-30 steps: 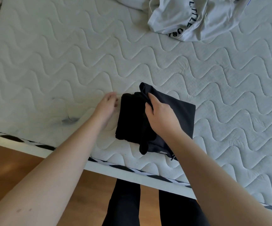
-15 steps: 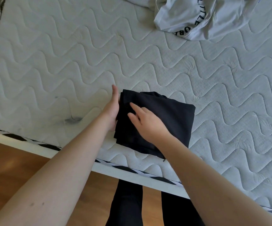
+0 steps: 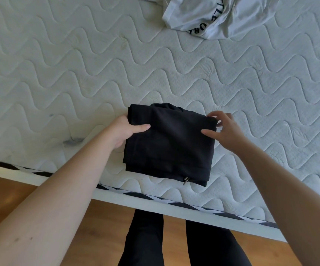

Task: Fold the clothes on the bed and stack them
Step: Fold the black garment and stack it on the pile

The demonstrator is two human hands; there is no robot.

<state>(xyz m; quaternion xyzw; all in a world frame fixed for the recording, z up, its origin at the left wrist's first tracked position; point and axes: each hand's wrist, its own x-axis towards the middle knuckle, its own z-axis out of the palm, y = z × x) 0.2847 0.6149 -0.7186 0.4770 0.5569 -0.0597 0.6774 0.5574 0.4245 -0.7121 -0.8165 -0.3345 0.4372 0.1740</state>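
A black garment (image 3: 171,143), folded into a compact rectangle, lies near the front edge of the white quilted mattress (image 3: 78,73). My left hand (image 3: 124,131) grips its left edge, thumb on top and fingers hidden underneath. My right hand (image 3: 224,129) holds the upper right corner, thumb lying on the cloth and fingers curled at the edge. A metal-tipped drawstring (image 3: 185,181) pokes out of the fold's front edge. A crumpled white garment (image 3: 218,14) with black lettering lies unfolded at the top of the view.
The mattress edge has a black-and-white striped trim (image 3: 155,198) over a white bed frame. A wooden floor (image 3: 11,192) lies below it, with my legs in black trousers (image 3: 174,242) standing against the bed.
My right hand has left the top of the black garment and gone to its right corner. My left hand has changed from pressing the left edge to gripping it. The fold now looks squarer.
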